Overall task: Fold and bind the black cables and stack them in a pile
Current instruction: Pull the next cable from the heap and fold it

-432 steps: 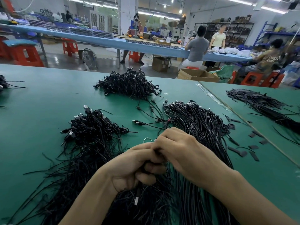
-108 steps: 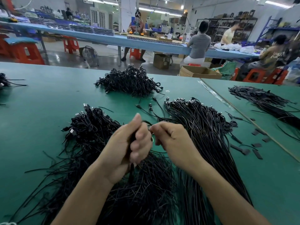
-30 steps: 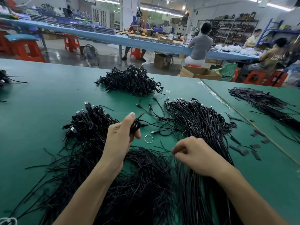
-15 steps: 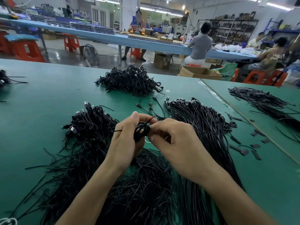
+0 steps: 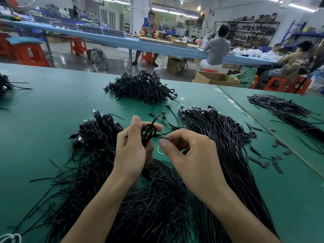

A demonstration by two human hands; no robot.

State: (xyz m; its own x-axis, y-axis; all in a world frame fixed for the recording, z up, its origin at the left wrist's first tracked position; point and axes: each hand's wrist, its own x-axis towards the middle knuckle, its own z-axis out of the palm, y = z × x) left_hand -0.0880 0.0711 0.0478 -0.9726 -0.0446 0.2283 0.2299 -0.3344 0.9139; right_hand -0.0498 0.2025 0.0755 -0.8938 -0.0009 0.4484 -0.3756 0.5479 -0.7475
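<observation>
- The folded cable (image 5: 148, 133) sat pinched in the left hand (image 5: 130, 151), raised just above the green surface (image 5: 52, 106), between the bound pile (image 5: 98, 135) on the left and the straight loose cables (image 5: 222, 137) on the right.
- It looked light, thin and limp yet springy — loops likely to fan out unless clamped across the middle of the coil, where thumb and forefinger gripped it.
- The right hand (image 5: 191, 155) was closed on a thin black tie strand (image 5: 164, 135) running into the coil; the hands were near, not touching.
- The strand seemed slippery and best held close to the coil for a tight wrap.
- Half a second earlier both hands had been bunched together over the coil — now the right had drawn back, pulling the strand taut.
- A small clear ring (image 5: 160, 149) lay on the surface below.
</observation>
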